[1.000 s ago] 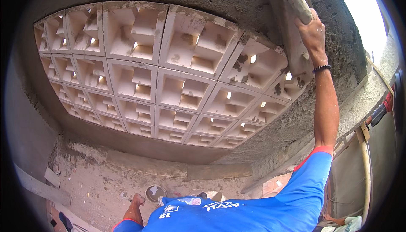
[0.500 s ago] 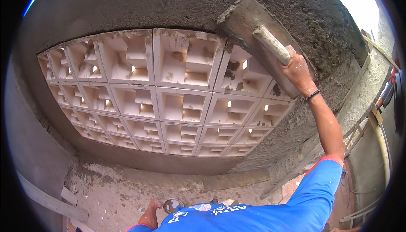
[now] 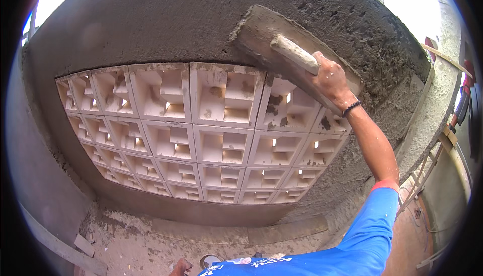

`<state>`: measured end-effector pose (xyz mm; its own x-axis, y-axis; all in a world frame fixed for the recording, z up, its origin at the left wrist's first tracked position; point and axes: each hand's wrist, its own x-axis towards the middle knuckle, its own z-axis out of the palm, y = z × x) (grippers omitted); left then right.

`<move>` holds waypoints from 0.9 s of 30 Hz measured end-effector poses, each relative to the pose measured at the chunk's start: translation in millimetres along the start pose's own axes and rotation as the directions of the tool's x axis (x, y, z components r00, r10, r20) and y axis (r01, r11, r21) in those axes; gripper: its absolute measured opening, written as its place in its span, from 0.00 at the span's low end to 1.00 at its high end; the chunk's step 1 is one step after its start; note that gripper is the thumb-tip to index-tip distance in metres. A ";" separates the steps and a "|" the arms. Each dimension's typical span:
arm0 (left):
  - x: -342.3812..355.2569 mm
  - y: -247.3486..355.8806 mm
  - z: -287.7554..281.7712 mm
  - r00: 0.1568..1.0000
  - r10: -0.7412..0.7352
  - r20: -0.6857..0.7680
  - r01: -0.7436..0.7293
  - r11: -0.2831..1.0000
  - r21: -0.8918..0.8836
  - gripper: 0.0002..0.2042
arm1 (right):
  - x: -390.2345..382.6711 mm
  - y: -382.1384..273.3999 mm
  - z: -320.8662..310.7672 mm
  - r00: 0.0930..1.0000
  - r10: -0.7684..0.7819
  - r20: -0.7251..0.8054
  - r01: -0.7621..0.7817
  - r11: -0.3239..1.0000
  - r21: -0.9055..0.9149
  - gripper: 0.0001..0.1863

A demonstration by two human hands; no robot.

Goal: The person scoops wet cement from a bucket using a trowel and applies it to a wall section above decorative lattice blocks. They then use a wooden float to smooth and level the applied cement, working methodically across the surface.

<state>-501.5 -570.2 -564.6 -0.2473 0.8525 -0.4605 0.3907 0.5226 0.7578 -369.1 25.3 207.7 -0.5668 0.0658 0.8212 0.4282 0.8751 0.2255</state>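
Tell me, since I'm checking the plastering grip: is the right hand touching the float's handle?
Touching. The head view shows the right hand with fingers wrapped around the handle of the plastering float, held against the grey plastered wall.

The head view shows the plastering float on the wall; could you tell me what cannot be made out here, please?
- Float face: pressed to the plastered wall, hidden by its own back.
- Right hand palm and fingertips: wrapped round the handle.
- Left hand: cut off by the lower edge; grip cannot be told.
- Round thing beside it: half behind the blue shirt.
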 end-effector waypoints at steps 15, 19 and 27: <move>10.3 11.9 14.8 0.999 -0.042 0.018 0.041 0.996 0.076 0.05 | 163.1 -18.1 -98.5 0.871 0.426 -0.246 -0.383 0.901 0.205 0.27; -6.1 8.9 30.0 0.996 -0.092 0.013 0.092 0.996 -0.001 0.08 | 152.3 -33.0 -87.7 0.894 0.409 -0.182 -0.312 0.861 0.400 0.27; 33.2 20.0 8.0 0.938 -0.335 0.084 0.338 0.941 -0.019 0.11 | 59.1 -32.7 -16.2 0.991 0.101 0.083 -0.115 0.976 0.187 0.21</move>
<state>-494.8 -531.4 -568.5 -0.2881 0.6257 -0.7249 0.2671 0.7795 0.5666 -405.2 -7.1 257.3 -0.5773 0.1934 0.7933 0.3516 0.9357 0.0278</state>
